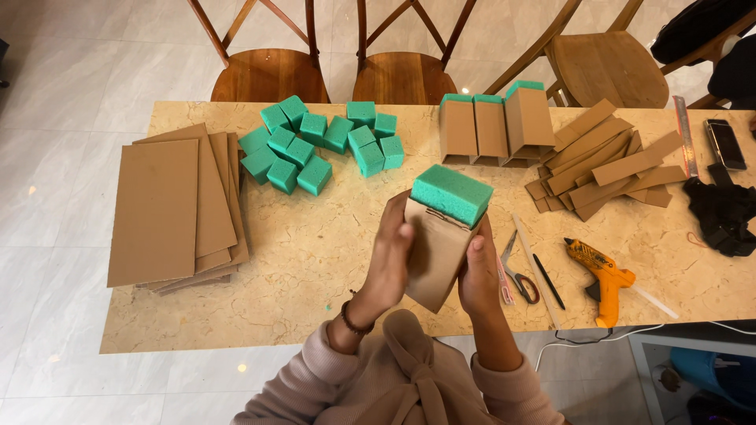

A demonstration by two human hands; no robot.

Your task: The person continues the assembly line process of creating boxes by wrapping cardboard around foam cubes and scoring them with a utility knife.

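- The left hand (391,253) is closed around the left side of a brown cardboard sleeve (435,250), thumb laid over its flat front face; a dark beaded bracelet (352,319) circles that wrist.
- The right hand (478,271) clasps the sleeve's right edge, thumb up along the fold; both hands hold it tilted above the table's near half.
- A green foam block (451,194), porous and rectangular, sits in the sleeve's open top, its upper part standing out past the ragged cardboard rim.
- The table (315,252) is a beige stone-look slab with fine veining.
- On its left lies a fanned stack of flat cardboard sheets (169,208), matt and smooth; behind the middle, a loose heap of small green foam cubes (319,143).
- At the back stand three finished sleeves (494,130), upright and side by side, each with a green foam edge showing at the top.
- To their right, a pile of narrow cardboard strips (608,161) lies criss-crossed.
- Just right of the hands lie scissors (516,273) with red-lined handles, a pale glue stick (534,267) and a thin black pen (548,280); beyond them an orange glue gun (602,277) rests on its side.
- At the far right edge: a metal ruler (685,135), a dark phone (725,143), a crumpled black cloth (723,214).
- Three wooden chairs (403,71) stand behind the table on a glossy pale tiled floor.
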